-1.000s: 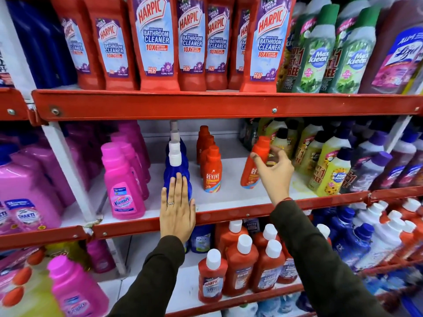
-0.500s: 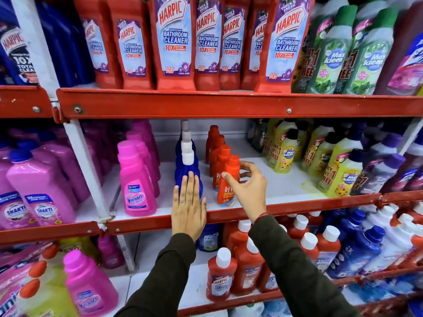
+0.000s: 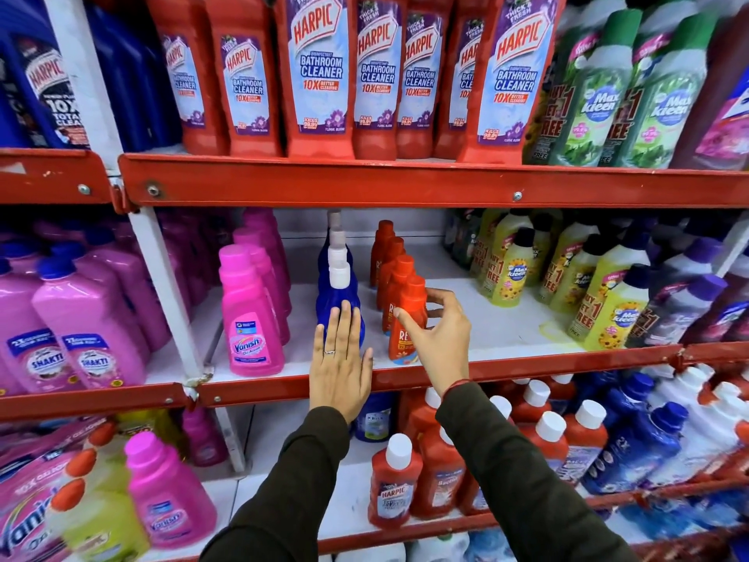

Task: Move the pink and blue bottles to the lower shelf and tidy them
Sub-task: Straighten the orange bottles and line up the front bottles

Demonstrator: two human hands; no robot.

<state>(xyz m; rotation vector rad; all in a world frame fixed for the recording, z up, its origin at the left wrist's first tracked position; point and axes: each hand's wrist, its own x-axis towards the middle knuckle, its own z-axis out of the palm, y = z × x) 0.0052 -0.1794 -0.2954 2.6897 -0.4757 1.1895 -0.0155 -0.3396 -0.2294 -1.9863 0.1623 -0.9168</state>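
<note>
A row of pink Vanish bottles (image 3: 251, 318) stands on the middle shelf (image 3: 527, 365), left of a row of blue bottles with white caps (image 3: 338, 292). My left hand (image 3: 340, 367) lies flat, fingers together, against the front blue bottle and over the red shelf rim. My right hand (image 3: 439, 338) is around the front orange Revive bottle (image 3: 411, 304), thumb on its left and fingers at its right. That bottle stands upright at the head of an orange row. Another pink Vanish bottle (image 3: 170, 492) sits on the lower shelf (image 3: 292, 436).
Red Harpic bottles (image 3: 320, 71) and green Max Kleen bottles (image 3: 595, 99) fill the top shelf. Yellow Max Kleen bottles (image 3: 510, 269) stand right of bare white shelf. Pink Shakti bottles (image 3: 93, 318) are beyond a white upright (image 3: 162, 277). Red Harpic bottles (image 3: 393, 484) and blue bottles (image 3: 640, 444) crowd the lower shelf.
My right hand carried the orange bottle leftward from the open middle of the shelf and set it upright at the front of the orange row. The left hand stayed on the blue bottle.
</note>
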